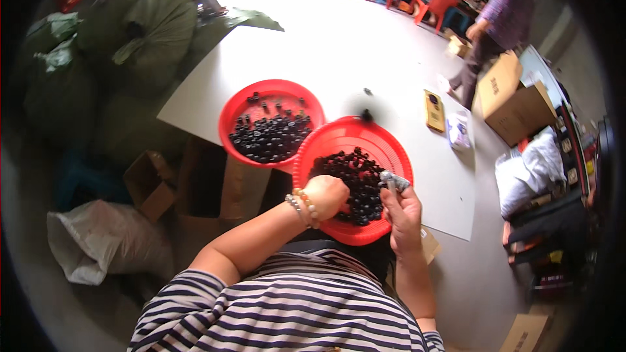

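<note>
Red near basket (338,133): left hand (326,195) curled over left side, grip impossible to tell; right hand (403,214) raised at right rim, clasping grey-white object (394,180); small, glossy black parts (362,188) heaped within.

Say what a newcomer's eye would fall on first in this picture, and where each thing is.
The near red basket and the far red basket, up and left of it on the white table, stand out first, both holding small black parts. Next come the hands: the left hand over the near basket's left side, the right hand holding a small grey object at its right rim. Bulging green sacks crowd the upper left.
</note>
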Available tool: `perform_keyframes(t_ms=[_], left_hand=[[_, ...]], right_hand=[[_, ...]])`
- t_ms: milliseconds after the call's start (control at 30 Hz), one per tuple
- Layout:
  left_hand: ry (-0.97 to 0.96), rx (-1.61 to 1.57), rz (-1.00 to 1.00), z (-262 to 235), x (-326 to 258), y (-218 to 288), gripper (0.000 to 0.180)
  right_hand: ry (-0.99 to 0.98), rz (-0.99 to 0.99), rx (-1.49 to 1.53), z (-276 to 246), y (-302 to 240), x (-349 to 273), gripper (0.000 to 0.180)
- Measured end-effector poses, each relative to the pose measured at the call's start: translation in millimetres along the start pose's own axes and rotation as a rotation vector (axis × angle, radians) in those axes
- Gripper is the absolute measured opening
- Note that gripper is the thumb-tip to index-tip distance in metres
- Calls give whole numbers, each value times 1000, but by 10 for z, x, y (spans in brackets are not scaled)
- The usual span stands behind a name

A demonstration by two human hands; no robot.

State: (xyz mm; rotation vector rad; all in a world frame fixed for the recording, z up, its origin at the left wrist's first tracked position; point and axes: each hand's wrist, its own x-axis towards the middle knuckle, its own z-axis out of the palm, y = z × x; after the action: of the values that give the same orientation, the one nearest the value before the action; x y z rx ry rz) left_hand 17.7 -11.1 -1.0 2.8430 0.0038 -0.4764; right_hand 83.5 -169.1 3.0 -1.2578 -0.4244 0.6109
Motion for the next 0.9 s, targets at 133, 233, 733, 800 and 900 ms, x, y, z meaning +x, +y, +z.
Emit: perform_keyframes(t_ms=[133, 233, 733, 800, 900], left_hand=[[63, -3, 53, 239, 91, -133, 12], [133, 35, 129, 318, 136, -193, 10], [469, -1082, 314, -37, -28, 22, 19], [399, -1294, 299, -9, -66, 58, 16], [407, -1610, 320, -1, -111, 150, 15]], right_hand=[[-20, -8, 16, 11, -38, -17, 26], [-8, -14, 19, -17, -48, -29, 26], [-85, 46, 17, -50, 24, -21, 34], [-133, 50, 42, -17, -40, -55, 39], [-212, 72, 168, 75, -142, -98, 40]])
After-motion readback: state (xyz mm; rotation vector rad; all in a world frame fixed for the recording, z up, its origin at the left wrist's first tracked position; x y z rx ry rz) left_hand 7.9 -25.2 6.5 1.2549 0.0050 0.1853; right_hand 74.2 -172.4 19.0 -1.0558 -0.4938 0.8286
